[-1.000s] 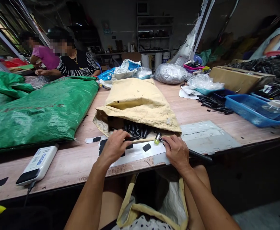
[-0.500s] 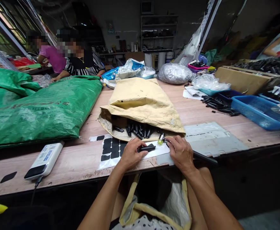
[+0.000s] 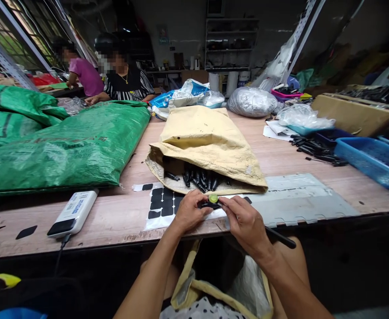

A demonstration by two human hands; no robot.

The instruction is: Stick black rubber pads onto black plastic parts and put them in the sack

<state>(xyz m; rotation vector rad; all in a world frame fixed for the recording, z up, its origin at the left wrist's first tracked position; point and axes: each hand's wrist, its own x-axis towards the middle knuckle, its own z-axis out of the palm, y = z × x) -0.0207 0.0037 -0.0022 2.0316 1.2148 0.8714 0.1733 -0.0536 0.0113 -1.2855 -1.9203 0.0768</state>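
Now the left hand [image 3: 190, 209] pinches a thin black piece [image 3: 209, 205] low over the bench [image 3: 117, 212], in front of the yellow sack [image 3: 210, 126], and the right hand [image 3: 245, 217] holds a small hammer [image 3: 213, 198] with its green end right by the piece. This one looks partway done, I think, but I can't tell if the green end touches it. Lots of black parts [image 3: 201, 179] lie in the sack's open mouth, and I can't see which are done and which are left.

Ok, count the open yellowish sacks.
2: one sack lies on the table, black parts at its mouth; another sack is below the table's front edge. Others may be hidden.
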